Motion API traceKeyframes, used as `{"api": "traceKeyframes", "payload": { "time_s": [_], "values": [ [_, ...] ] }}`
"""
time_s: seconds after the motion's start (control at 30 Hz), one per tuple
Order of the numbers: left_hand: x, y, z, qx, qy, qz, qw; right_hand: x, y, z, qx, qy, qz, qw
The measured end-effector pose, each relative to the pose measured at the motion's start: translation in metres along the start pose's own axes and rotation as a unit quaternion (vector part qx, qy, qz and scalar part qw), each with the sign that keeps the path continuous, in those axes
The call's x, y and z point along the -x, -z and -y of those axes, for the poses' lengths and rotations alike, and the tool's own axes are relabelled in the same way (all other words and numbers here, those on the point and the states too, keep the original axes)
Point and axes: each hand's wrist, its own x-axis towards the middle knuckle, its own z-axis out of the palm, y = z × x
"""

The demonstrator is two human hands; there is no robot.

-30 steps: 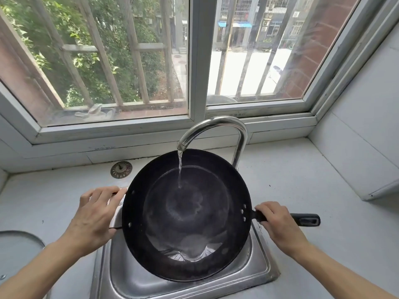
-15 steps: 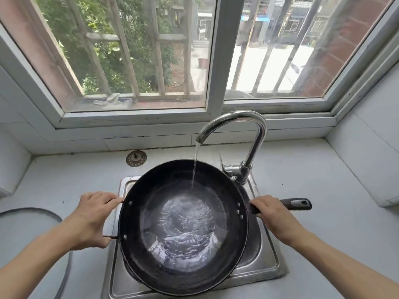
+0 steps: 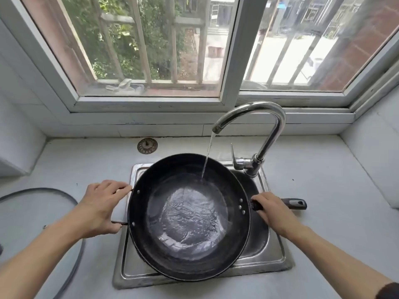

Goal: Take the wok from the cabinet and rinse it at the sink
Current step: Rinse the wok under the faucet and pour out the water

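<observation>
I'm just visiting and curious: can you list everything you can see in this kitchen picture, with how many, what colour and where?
wok: one, black, held over the sink, water pooled inside.
long handle: one, black, on the wok's right side.
sink: one, steel, set into the counter.
tap: one, chrome, behind the sink, running water into the wok.
sink strainer: one, dull metal, on the counter by the wall.
glass lid: one, clear with a dark rim, on the counter at left.
counter: one, white.
window: one, white frame, behind the counter.
left hand: grips the wok's small side handle.
right hand: grips the long handle.
</observation>
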Motion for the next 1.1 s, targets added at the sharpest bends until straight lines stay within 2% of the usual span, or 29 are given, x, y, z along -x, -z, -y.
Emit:
{"api": "traceKeyframes", "payload": {
  "time_s": [0.2,0.63,0.77,1.1],
  "values": [
    [0.008,0.009,-0.008,-0.015,-0.009,-0.015,1.0,-0.006,0.004,0.008,0.007,-0.01,0.052,0.999],
    [0.012,0.008,-0.012,-0.021,0.0,-0.042,0.999,-0.037,0.031,0.041,-0.001,-0.004,-0.005,1.0],
    [0.015,0.005,-0.023,-0.008,0.011,-0.072,0.997,-0.055,0.039,0.051,0.002,0.009,-0.027,1.0],
    [0.018,-0.001,-0.032,0.013,0.042,-0.104,0.994,-0.118,0.03,0.068,0.094,-0.044,0.01,0.995]
  ]
}}
